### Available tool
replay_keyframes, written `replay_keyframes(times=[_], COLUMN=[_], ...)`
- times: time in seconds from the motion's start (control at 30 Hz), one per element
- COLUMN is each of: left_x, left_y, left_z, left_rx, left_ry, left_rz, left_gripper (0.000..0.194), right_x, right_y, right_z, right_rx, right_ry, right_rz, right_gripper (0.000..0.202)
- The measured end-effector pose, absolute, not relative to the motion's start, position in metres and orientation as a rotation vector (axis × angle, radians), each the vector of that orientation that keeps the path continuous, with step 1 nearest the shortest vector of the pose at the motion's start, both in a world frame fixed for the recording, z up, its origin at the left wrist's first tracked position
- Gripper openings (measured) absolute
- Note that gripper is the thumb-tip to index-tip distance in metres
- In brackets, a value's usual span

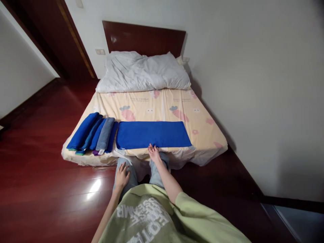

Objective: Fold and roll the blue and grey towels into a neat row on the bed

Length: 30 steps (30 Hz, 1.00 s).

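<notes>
A blue towel [153, 134] lies flat on the bed, its long side near the front edge. My right hand [154, 152] is at the middle of the towel's near edge, palm turned partly up and fingers apart, with nothing held. My left hand [122, 175] rests on my left thigh, fingers spread, holding nothing. Left of the flat towel, several rolled or folded towels lie side by side: a blue one [83, 131] at the far left and a grey one [105, 133] with a white tag nearer the flat towel.
The bed [202, 125] has a cream sheet with carrot prints. A white quilt [144, 72] is bunched at its head, before a dark red headboard [144, 37]. A wall stands to the right; a brown door [53, 37] is at the upper left.
</notes>
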<state>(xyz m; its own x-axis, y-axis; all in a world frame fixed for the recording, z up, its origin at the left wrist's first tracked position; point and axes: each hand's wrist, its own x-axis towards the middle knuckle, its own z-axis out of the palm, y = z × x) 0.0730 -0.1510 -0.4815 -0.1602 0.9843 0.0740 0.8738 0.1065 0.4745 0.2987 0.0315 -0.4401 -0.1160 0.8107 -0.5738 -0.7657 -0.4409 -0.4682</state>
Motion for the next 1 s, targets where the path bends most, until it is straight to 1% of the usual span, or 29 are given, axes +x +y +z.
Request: replay_keyframes(times=[0.37,0.57,0.73,0.87,1.0], left_x=[0.072,0.076,0.079,0.076,0.082], left_y=[-0.154,-0.154,-0.150,-0.115,-0.024], left_z=[-0.478,-0.473,-0.465,-0.438,-0.391], left_rx=[1.822,1.825,1.842,1.884,1.948], left_ry=[2.122,2.125,2.163,1.970,1.797], left_rz=[0.638,0.631,0.565,0.394,0.243], left_gripper=[0.040,0.039,0.037,0.033,0.035], right_x=[0.289,0.289,0.289,0.290,0.291], right_y=[0.045,0.042,0.038,0.035,0.031], right_z=[-0.446,-0.454,-0.459,-0.461,-0.465], right_rx=[-1.006,-0.990,-0.997,-1.007,-0.973], right_ry=[-0.065,-0.135,-0.083,-0.007,-0.007], right_rz=[1.697,1.676,1.683,1.706,1.739], right_gripper=[0.027,0.023,0.027,0.028,0.026])
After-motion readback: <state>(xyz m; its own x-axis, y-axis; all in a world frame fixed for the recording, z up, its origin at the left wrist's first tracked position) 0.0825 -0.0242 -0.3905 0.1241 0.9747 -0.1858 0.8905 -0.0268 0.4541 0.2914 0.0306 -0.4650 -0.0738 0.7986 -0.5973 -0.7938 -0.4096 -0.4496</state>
